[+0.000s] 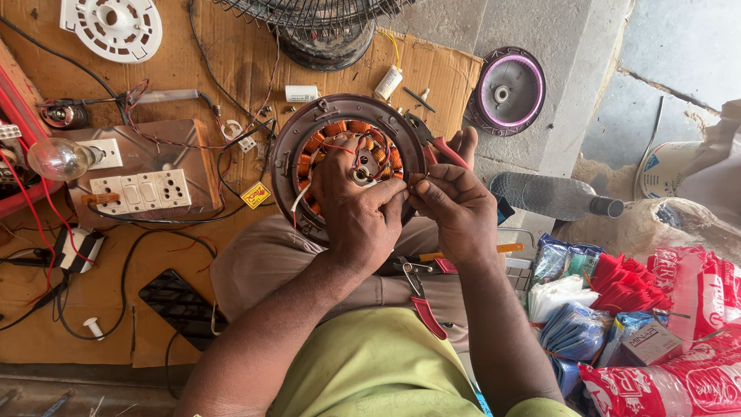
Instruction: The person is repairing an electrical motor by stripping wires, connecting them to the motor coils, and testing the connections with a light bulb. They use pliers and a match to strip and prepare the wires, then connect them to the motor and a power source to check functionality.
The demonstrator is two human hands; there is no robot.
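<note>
Copper-wound motor stator (347, 154), left hand (359, 212) on it, right hand (455, 208) pinching wire (417, 179)

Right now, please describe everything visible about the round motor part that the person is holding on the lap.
The round motor part is a dark metal ring with small holes along its rim. Inside sit orange-brown copper coils around a pale hub. Thin red and white wires run across it. It lies tilted on the person's knees. The left hand covers its middle and lower part. The right hand pinches thin wire at its right edge. Red-handled pliers rest beside it.
</note>
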